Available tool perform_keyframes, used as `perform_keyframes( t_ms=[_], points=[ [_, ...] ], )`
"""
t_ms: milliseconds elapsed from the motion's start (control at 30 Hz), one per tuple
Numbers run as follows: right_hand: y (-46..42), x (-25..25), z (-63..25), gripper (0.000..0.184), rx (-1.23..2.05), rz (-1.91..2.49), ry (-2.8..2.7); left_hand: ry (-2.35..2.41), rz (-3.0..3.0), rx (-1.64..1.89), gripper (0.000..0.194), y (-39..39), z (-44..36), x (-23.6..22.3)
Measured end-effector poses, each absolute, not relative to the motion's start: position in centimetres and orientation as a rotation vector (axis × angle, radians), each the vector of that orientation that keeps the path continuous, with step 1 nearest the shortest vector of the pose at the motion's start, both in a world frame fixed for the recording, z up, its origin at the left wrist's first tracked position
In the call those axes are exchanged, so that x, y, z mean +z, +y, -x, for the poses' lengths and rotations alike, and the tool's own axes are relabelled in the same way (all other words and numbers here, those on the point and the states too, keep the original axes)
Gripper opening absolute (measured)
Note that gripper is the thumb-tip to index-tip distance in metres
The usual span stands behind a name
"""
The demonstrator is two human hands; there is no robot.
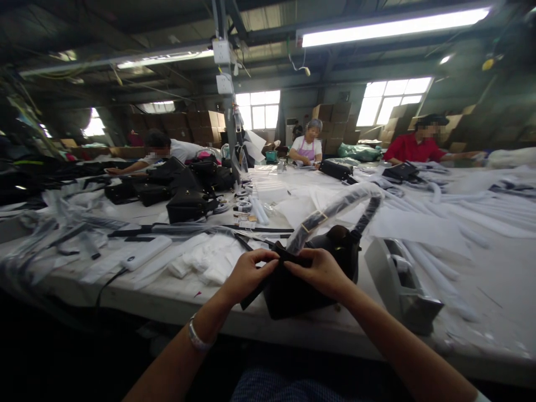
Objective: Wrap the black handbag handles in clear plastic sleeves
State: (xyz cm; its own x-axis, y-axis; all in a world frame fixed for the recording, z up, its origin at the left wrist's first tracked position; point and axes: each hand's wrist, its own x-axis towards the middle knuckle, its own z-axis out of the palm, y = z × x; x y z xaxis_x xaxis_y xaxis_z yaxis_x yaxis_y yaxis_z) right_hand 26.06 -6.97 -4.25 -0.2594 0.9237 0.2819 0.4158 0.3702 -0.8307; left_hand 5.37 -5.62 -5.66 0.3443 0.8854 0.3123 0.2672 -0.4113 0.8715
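Note:
A black handbag [301, 293] stands at the table's near edge, its handle [330, 209] wrapped in clear plastic and arching up behind my hands. My left hand [251, 272] pinches a dark strap or flap at the bag's top left corner between thumb and fingers. Close beside it, my right hand [320, 271] grips the bag's top edge, thumb toward me. A dark strip hangs below my left fingers. What exactly lies between the fingertips is too dark to make out fully.
A grey tape dispenser [402, 285] stands right of the bag. Crumpled white tissue [207, 257] and a white power strip [146, 254] lie left. Several black bags [188, 198] are piled farther back. Co-workers sit across the table [498, 279], among them a person in red [412, 146].

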Motion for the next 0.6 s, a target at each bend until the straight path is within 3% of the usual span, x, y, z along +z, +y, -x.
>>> perform_keyframes(
  t_ms=[600],
  points=[
    [-7.5,-5.4,-25.5,0.020,0.754,1.258,-1.777,0.982,-1.594,1.141,0.018,-5.7,-6.4,-7.3]
  ],
)
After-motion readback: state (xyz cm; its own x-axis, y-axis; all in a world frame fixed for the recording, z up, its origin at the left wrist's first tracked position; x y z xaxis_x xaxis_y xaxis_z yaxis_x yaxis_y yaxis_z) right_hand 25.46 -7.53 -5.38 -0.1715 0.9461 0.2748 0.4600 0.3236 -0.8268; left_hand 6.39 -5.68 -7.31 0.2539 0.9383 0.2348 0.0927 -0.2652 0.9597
